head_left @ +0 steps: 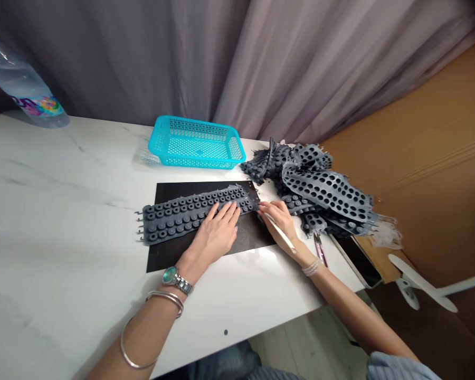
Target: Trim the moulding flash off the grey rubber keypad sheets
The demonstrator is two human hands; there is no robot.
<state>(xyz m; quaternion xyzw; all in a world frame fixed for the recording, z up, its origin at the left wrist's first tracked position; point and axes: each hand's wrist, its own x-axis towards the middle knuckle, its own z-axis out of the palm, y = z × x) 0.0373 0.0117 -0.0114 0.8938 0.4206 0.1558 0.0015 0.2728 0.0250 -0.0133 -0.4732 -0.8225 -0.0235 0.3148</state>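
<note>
A grey rubber sheet with rows of round ring-shaped parts lies slightly slanted across a black mat. My left hand rests flat on the sheet's lower right half, fingers stretched out. At the sheet's right end, my right hand is closed around a slim white pen-like tool. Its tip is by the sheet's corner, hidden by my fingers. To the right of that hand are a heap of similar grey perforated sheets and small purple-handled thread snips.
A turquoise plastic basket stands behind the mat, near the curtain. On the far left is a water bottle. A cardboard panel closes off the right side. The white tabletop's front edge runs near my body.
</note>
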